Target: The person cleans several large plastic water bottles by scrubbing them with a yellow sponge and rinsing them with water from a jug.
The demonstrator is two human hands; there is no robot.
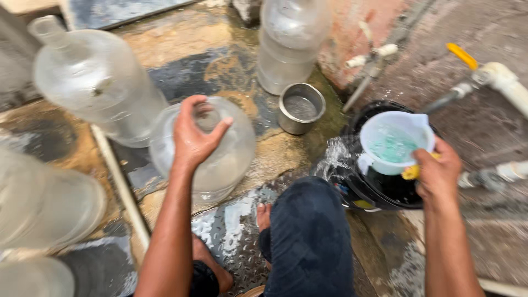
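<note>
Your left hand (193, 135) grips the neck of the clear water jar (204, 149), upright on the wet floor (275, 159) by your knee; it looks nearly empty. Your right hand (437, 173) is closed on the white mug (393, 142), full of water, above the black bucket (379, 190). Pouring looks not yet begun; other jars (93, 82) stand behind, a steel cup (301, 108) nearby

Bare arms, bare feet — dark blue trousers (308, 236) on the legs.

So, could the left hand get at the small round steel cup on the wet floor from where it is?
Probably yes: the left hand grips the clear glass jug's neck, and the steel cup stands close beside it with nothing between.
</note>
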